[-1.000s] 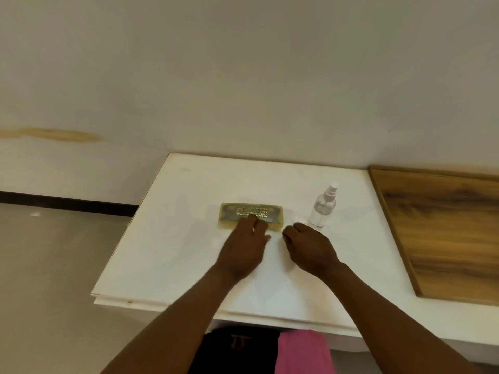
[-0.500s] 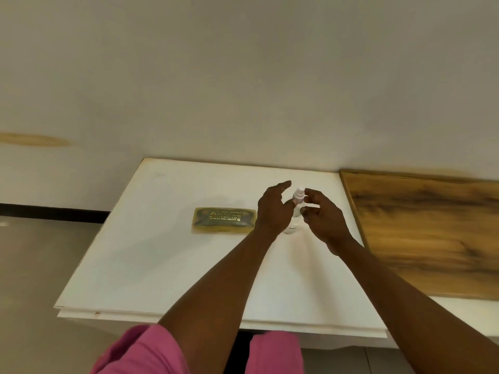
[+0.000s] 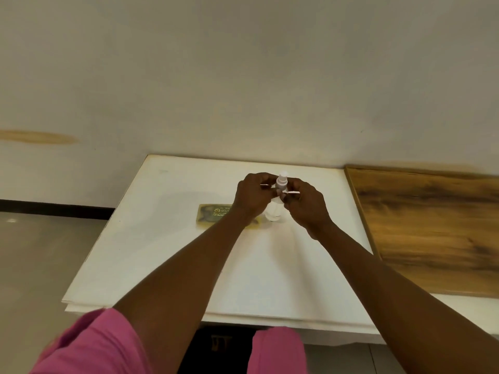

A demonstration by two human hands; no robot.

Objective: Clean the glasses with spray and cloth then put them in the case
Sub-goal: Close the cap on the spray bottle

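A flat white rectangular table top [image 3: 167,255] stands against the far wall [image 3: 243,76]. A brown wood-grain board [image 3: 432,233] lies along its right side. A flat olive rectangular pouch with printed lettering [image 3: 213,215] lies on the table near its middle, partly behind the left forearm. Just right of it a small clear plastic spray bottle [image 3: 280,182] is upright between the left hand [image 3: 252,197] and the right hand [image 3: 305,202], which close round it from either side.

head view, forward and down, table [image 3: 167,255] near

Both hands [image 3: 280,199] hold thin glasses [image 3: 280,190] before the spray bottle [image 3: 281,182].
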